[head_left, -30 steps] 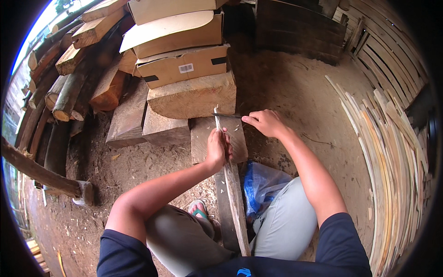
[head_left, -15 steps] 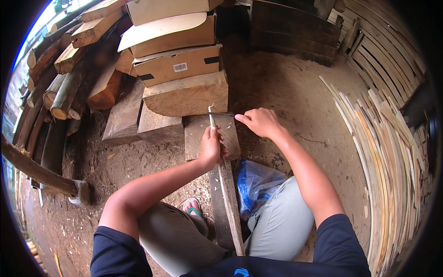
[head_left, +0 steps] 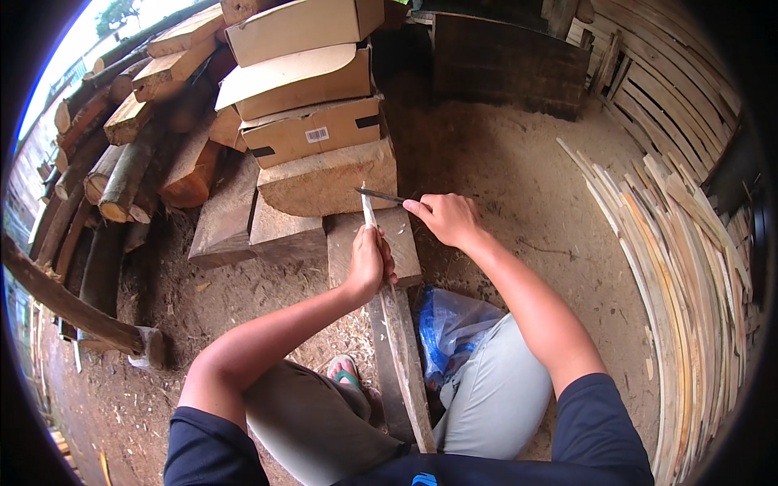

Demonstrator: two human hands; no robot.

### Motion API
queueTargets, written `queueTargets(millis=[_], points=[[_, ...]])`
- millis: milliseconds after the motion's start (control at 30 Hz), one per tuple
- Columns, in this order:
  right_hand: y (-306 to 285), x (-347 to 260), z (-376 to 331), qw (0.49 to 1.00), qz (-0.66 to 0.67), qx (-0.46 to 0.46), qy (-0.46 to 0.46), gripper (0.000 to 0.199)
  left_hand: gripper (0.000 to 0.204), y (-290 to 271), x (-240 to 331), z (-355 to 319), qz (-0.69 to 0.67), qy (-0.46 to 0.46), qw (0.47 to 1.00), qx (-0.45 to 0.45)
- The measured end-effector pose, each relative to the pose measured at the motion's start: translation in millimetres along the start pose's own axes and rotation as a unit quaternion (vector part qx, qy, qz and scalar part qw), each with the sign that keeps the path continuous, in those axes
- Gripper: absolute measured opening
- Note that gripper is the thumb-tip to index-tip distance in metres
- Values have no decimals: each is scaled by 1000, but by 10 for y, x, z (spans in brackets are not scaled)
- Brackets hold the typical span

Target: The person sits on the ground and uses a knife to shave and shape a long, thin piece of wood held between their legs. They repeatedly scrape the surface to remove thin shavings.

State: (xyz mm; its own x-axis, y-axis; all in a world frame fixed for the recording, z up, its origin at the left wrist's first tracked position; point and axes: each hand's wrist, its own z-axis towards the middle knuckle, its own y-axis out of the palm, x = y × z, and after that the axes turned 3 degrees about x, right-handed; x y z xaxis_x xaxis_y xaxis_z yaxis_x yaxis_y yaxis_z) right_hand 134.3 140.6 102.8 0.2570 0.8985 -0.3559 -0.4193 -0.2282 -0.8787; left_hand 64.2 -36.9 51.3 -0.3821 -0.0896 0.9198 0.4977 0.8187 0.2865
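My left hand (head_left: 370, 261) is wrapped round a long wooden stick (head_left: 399, 340) near its upper end. The stick slants from my lap up to a pale, shaved tip above the fist. In my right hand (head_left: 447, 217) is a knife (head_left: 381, 195), its dark blade pointing left and lying across the stick's tip. The handle is mostly hidden in my fingers. Beneath my hands are a squared wooden block (head_left: 381, 235) and a large wooden beam (head_left: 324, 180).
Cardboard boxes (head_left: 312, 130) are stacked on the beam. Logs and timbers (head_left: 121, 182) are piled at the left. Thin wooden strips (head_left: 673, 283) lie along the right. A blue and clear plastic bag (head_left: 454, 328) sits by my right leg, and shavings litter the dirt floor.
The knife blade has moved slightly up toward the stick's tip, and a curled shaving there is gone. My left hand keeps its grip on the stick.
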Motion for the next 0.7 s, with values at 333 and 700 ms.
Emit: queueTargets(millis=[333, 700], points=[[-109, 66, 3, 984, 39, 151, 90, 63, 30, 227, 207, -214, -6, 55, 997, -49], [-290, 262, -87, 958, 76, 191, 200, 63, 29, 367, 611, -455, -80, 104, 973, -192]])
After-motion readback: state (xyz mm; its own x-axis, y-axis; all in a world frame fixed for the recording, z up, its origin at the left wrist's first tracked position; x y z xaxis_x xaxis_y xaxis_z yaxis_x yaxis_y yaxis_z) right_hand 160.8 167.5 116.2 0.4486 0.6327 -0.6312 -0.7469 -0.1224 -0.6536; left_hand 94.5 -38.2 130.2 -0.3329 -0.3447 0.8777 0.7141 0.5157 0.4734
